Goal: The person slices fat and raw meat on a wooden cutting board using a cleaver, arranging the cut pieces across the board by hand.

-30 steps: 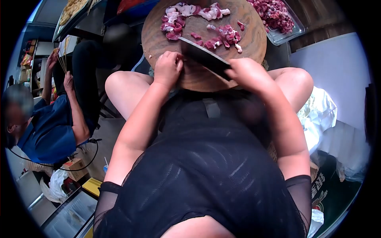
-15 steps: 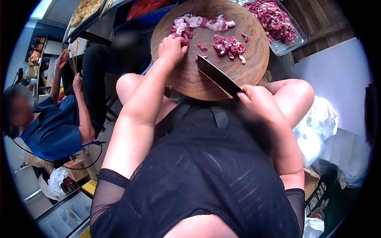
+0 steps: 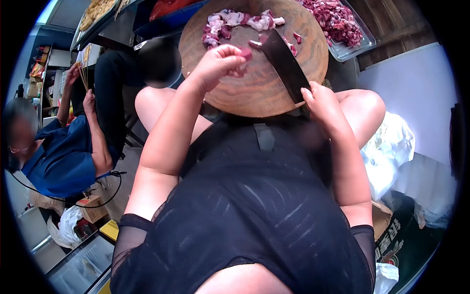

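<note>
A round wooden chopping board (image 3: 249, 98) lies in front of my knees. My left hand (image 3: 220, 66) is above its left part, fingers pinched on a small red piece of meat (image 3: 246, 54). In my right hand (image 3: 320, 103), at the board's lower right edge, is the handle of a dark cleaver (image 3: 286, 63). Its blade slants up and left over the board and hides part of a small heap of cut meat. Pink and white meat strips (image 3: 235, 18) lie in a curve along the board's far left side.
A clear tray (image 3: 347, 51) of cut meat stands beyond the board at the right. On the left a seated person (image 3: 68, 152) in blue holds thin sticks (image 3: 84, 73). A blue bin (image 3: 166, 22) is at the far left of the board; a white bag (image 3: 389, 147) is at the right.
My left hand has come back from the meat strips toward the board's middle, now with a small piece in its fingers. The cleaver has moved up to the cut heap, its blade steeper.
</note>
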`<state>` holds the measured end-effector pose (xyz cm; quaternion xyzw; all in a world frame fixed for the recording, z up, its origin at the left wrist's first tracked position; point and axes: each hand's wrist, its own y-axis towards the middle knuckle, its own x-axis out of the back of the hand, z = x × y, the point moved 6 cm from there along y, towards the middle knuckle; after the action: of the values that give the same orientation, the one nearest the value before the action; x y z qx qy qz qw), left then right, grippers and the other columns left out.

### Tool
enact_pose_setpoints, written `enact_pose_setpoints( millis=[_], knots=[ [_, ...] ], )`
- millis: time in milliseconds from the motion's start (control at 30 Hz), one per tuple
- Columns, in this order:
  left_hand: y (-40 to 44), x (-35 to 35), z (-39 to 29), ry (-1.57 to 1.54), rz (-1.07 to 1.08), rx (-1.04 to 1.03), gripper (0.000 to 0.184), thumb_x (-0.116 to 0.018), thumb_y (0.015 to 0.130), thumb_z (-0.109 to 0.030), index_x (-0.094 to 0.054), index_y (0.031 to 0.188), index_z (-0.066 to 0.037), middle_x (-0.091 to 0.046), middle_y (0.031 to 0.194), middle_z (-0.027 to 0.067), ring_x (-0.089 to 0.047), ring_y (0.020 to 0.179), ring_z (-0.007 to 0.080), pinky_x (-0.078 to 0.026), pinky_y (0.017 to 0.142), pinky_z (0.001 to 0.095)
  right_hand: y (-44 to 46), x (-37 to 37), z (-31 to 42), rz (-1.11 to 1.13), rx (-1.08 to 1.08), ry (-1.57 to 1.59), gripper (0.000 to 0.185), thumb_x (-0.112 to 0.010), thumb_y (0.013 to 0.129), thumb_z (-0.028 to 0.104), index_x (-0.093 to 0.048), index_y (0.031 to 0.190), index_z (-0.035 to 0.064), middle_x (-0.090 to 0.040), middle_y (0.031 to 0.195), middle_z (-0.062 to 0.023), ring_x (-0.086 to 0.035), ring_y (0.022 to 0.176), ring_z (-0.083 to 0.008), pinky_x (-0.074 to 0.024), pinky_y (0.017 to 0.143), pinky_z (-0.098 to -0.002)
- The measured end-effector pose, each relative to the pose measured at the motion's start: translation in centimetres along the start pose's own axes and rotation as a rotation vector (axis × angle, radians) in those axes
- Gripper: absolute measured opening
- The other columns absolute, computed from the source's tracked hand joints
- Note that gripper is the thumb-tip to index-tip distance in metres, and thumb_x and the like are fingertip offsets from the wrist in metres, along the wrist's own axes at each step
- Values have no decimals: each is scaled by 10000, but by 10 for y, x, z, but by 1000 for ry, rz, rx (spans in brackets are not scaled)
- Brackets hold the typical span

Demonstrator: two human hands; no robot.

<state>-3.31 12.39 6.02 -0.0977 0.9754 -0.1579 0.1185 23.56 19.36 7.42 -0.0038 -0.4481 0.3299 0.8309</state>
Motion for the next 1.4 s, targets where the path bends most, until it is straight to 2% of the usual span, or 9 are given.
enact_pose_setpoints(
  millis=[133, 233, 367, 433, 667, 967, 1233, 1300, 1400],
  knots=[
    [-14, 11, 59, 637, -153, 257, 269, -730, 883, -242, -641, 1019, -28, -683, 758, 42, -630, 587, 107, -501, 506, 267, 0, 1, 1, 4, 9, -30, 310, -527, 947, 249, -615, 982, -46, -655, 892, -287, -635, 889, -453, -495, 795, -506],
    [-29, 15, 42, 1015, -300, -63, 312, -773, 815, -249, -650, 1014, -42, -684, 802, 103, -674, 720, 257, -541, 679, 376, -4, 1, 3, 5, 23, 13, 292, -527, 945, 244, -622, 994, -27, -660, 880, -274, -641, 878, -445, -499, 780, -508],
    [-45, 24, 35, 1155, -355, -209, 232, -744, 782, -167, -671, 983, -77, -671, 899, 111, -655, 852, 304, -525, 773, 398, -27, -1, 20, -136, 215, -107, 247, -531, 940, 232, -632, 1011, 18, -667, 836, -245, -652, 845, -421, -512, 745, -504],
    [-60, -2, 23, 1441, -262, -857, 257, -703, 755, -77, -670, 1010, -69, -644, 900, 109, -645, 839, 299, -531, 763, 373, -40, -4, 34, -153, 268, -153, 218, -539, 932, 209, -637, 1027, 40, -679, 826, -205, -668, 784, -381, -527, 697, -487],
    [-43, -30, 59, 1319, -237, -898, 234, -617, 765, -96, -696, 986, -90, -615, 1025, 72, -598, 978, 279, -508, 814, 391, -51, -26, 60, -212, 502, -336, 114, -568, 914, 154, -615, 932, 52, -665, 726, -158, -676, 658, -321, -539, 575, -450],
    [-43, -34, 55, 1338, -287, -1017, 290, -596, 758, -84, -713, 1022, -109, -618, 1088, 105, -594, 1003, 321, -508, 853, 418, -22, -41, 89, 3, 416, -447, 92, -497, 857, 56, -584, 856, 27, -676, 748, -192, -688, 689, -363, -562, 622, -463],
    [-56, -16, 45, 1090, -187, -872, 288, -639, 765, -31, -705, 1044, -60, -646, 1013, 107, -625, 958, 308, -515, 852, 400, 29, -45, 97, -95, 457, -362, 191, -534, 955, 231, -613, 1017, 68, -681, 826, -176, -669, 793, -380, -528, 686, -499],
    [-69, 9, 44, 991, -439, -709, 257, -643, 787, 41, -689, 1035, -8, -651, 1045, 149, -633, 967, 341, -523, 839, 388, 11, -31, 89, -173, 432, -305, 197, -541, 954, 234, -614, 1038, 72, -683, 830, -171, -672, 790, -369, -525, 688, -490],
    [-74, -5, 38, 1164, -406, -851, 173, -639, 804, 11, -681, 968, -24, -643, 994, 147, -623, 912, 336, -521, 798, 389, -22, -27, 82, -131, 469, -331, 143, -543, 936, 191, -598, 982, 68, -669, 782, -163, -669, 746, -355, -525, 648, -479]
  ],
)
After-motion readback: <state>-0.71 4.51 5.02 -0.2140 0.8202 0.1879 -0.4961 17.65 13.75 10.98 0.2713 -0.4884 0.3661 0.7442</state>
